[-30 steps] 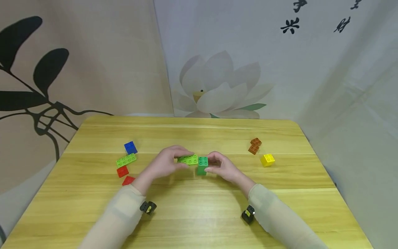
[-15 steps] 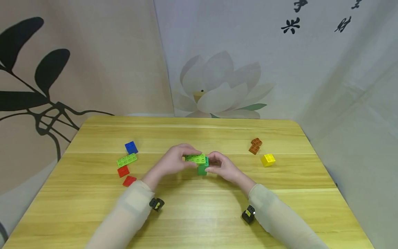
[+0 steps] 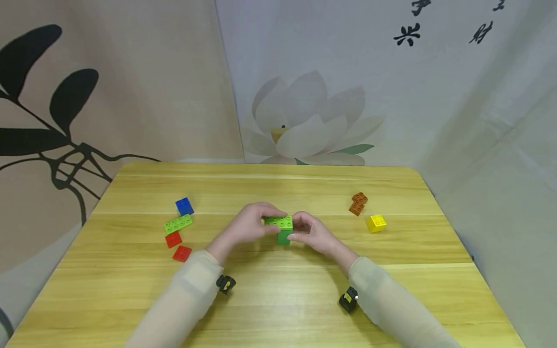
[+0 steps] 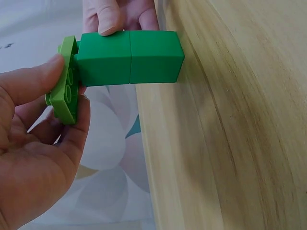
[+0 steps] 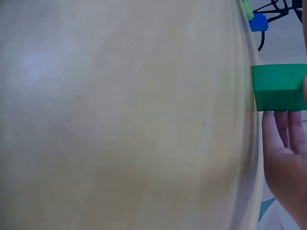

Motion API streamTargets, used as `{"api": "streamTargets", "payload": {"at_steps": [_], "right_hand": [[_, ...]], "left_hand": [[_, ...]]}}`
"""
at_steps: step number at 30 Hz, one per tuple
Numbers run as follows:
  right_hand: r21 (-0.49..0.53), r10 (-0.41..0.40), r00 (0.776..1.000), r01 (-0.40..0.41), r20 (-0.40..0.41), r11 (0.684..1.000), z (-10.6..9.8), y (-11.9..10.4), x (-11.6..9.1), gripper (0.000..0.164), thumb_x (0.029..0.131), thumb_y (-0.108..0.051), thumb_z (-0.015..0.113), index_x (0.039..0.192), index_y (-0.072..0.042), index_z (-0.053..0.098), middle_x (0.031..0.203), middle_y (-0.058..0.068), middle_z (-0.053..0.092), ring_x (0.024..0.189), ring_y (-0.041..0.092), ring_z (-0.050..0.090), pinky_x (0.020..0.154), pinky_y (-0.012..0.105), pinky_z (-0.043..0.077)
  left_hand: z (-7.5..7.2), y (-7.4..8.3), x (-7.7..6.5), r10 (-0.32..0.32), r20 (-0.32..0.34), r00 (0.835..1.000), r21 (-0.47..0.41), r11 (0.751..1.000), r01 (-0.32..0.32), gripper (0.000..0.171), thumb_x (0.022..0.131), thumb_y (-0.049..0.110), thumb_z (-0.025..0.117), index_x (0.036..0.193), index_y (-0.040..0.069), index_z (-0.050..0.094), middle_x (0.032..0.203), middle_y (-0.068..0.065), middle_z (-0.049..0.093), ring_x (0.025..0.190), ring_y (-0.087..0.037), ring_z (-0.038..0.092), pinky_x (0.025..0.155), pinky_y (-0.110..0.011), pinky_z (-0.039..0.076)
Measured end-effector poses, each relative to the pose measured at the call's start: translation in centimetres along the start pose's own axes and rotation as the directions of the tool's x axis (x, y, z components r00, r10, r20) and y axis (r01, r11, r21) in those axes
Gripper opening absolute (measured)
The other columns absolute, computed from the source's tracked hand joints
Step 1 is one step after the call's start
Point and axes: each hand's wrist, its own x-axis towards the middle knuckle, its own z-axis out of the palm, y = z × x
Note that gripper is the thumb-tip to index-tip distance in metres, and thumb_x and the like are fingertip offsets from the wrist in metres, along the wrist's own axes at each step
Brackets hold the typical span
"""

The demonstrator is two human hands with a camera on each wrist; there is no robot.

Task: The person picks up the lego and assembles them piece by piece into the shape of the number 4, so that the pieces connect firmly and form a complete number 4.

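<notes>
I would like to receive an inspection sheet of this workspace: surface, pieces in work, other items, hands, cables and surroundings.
Surface: wooden table, light grain; no spill seen.
Job's things: held lime plate at the top of a two-brick green stack; full seating cannot be told.
Clutter: blue brick, loose lime plate, two red pieces on the left; brown pieces, yellow brick on the right.
Hands: left hand pinches the held lime plate; right hand holds the green stack.
Cables: nothing seen.
Surroundings: printed backdrop behind the table.
</notes>
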Motion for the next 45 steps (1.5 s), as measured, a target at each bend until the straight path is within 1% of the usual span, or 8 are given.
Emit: {"api": "streamTargets", "payload": {"at_steps": [5, 13, 16, 22, 29, 36, 42, 45], "right_hand": [[-0.004, 0.0, 1.0, 0.0, -0.003, 1.0, 0.05, 0.17, 0.03, 0.036, 0.089, -0.001, 0.071, 0.12, 0.004, 0.055, 0.118, 0.017, 0.061, 0.111, 0.03, 0.057, 0.102, 0.04, 0.045], [-0.007, -0.006, 1.0, 0.006, -0.003, 1.0, 0.01, 0.17, 0.0, 0.035, 0.089, -0.001, 0.071, 0.121, 0.004, 0.056, 0.118, 0.016, 0.061, 0.111, 0.029, 0.057, 0.101, 0.039, 0.046], [-0.014, -0.007, 1.0, 0.007, -0.004, 1.0, 0.01, 0.14, -0.03, 0.035, 0.09, -0.001, 0.071, 0.121, 0.004, 0.056, 0.118, 0.016, 0.061, 0.111, 0.028, 0.057, 0.102, 0.04, 0.045], [-0.016, -0.008, 1.0, 0.008, -0.007, 1.0, 0.02, 0.02, -0.08, 0.033, 0.09, 0.0, 0.07, 0.12, 0.004, 0.056, 0.117, 0.016, 0.061, 0.111, 0.029, 0.057, 0.103, 0.043, 0.043], [-0.013, 0.006, 1.0, -0.006, -0.007, 1.0, 0.05, -0.13, -0.08, 0.035, 0.09, -0.001, 0.071, 0.121, 0.003, 0.056, 0.118, 0.016, 0.061, 0.112, 0.029, 0.057, 0.103, 0.04, 0.045], [-0.017, -0.002, 1.0, 0.002, -0.009, 1.0, 0.0, 0.06, -0.06, 0.035, 0.09, -0.001, 0.071, 0.121, 0.004, 0.056, 0.118, 0.016, 0.061, 0.111, 0.03, 0.057, 0.102, 0.04, 0.045], [-0.02, 0.001, 1.0, -0.001, -0.006, 1.0, 0.02, -0.01, -0.06, 0.035, 0.089, -0.002, 0.071, 0.121, 0.003, 0.056, 0.118, 0.015, 0.061, 0.111, 0.029, 0.057, 0.102, 0.04, 0.045], [-0.022, 0.004, 1.0, -0.004, -0.006, 1.0, 0.04, -0.05, -0.06, 0.035, 0.089, -0.002, 0.072, 0.12, 0.002, 0.056, 0.118, 0.015, 0.062, 0.111, 0.029, 0.058, 0.102, 0.04, 0.045]], "left_hand": [[0.06, 0.15, 0.18, -0.016, 0.008, 1.0, -0.006, 1.0, 0.016, 0.036, 0.085, 0.008, 0.078, 0.12, 0.007, 0.071, 0.11, -0.005, 0.07, 0.096, -0.017, 0.062, 0.077, -0.027, 0.053], [0.15, 0.0, 0.29, -0.022, 0.001, 1.0, -0.012, 1.0, 0.022, 0.036, 0.084, 0.008, 0.079, 0.119, 0.007, 0.072, 0.11, -0.005, 0.069, 0.096, -0.017, 0.062, 0.078, -0.028, 0.053], [0.22, 0.01, 0.33, -0.033, -0.003, 0.999, -0.017, 0.999, 0.033, 0.035, 0.084, 0.008, 0.079, 0.119, 0.008, 0.072, 0.109, -0.004, 0.069, 0.096, -0.017, 0.062, 0.078, -0.028, 0.053], [0.26, 0.22, 0.29, -0.031, -0.009, 0.999, -0.032, 0.999, 0.031, 0.034, 0.084, 0.008, 0.079, 0.117, 0.007, 0.073, 0.108, -0.004, 0.07, 0.095, -0.017, 0.062, 0.077, -0.029, 0.053], [0.15, 0.4, 0.26, -0.049, -0.003, 0.999, -0.048, 0.998, 0.049, 0.034, 0.083, 0.006, 0.079, 0.117, 0.008, 0.073, 0.107, -0.004, 0.07, 0.096, -0.018, 0.062, 0.079, -0.029, 0.053], [0.09, 0.64, 0.35, -0.049, 0.006, 0.999, -0.035, 0.998, 0.049, 0.034, 0.083, 0.005, 0.079, 0.116, 0.007, 0.074, 0.107, -0.005, 0.069, 0.096, -0.019, 0.062, 0.08, -0.03, 0.053], [0.19, 0.44, 0.55, -0.052, 0.01, 0.999, -0.025, 0.998, 0.052, 0.034, 0.082, 0.004, 0.079, 0.116, 0.007, 0.074, 0.106, -0.003, 0.069, 0.097, -0.019, 0.061, 0.083, -0.033, 0.053], [0.19, 0.46, 0.6, -0.043, 0.013, 0.999, -0.013, 0.999, 0.043, 0.035, 0.082, 0.004, 0.079, 0.116, 0.007, 0.074, 0.105, -0.003, 0.068, 0.097, -0.019, 0.061, 0.085, -0.034, 0.052]]}}
